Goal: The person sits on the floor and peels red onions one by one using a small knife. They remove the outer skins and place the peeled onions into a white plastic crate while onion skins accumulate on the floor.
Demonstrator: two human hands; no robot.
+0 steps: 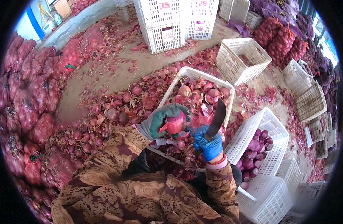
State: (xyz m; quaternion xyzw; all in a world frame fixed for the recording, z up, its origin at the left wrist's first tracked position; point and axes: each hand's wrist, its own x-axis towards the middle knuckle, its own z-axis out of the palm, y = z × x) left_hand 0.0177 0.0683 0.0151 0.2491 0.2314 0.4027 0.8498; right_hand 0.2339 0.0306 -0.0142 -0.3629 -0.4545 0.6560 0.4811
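My left hand [163, 119], in a grey and green coated glove, grips a red onion [176, 123] with a loose flap of skin at its side. In a blue glove, my right hand [209, 144] holds a knife by its handle, the dark broad blade [218, 113] pointing up and away from me. Both hands are over the near part of a white plastic crate [230, 102], which holds onions and loose papery skins. The knife blade is apart from the onion in my left hand. At my right, a tilted white crate [280, 133] contains several peeled purple onions [255, 148].
Onion skins and loose onions [112, 114] cover the floor on the left. Red mesh sacks [34, 98] are piled beyond them. Stacked white crates [161, 26] stand ahead, an off-white crate [238, 64] at front right. More sacks [280, 36] lie far right.
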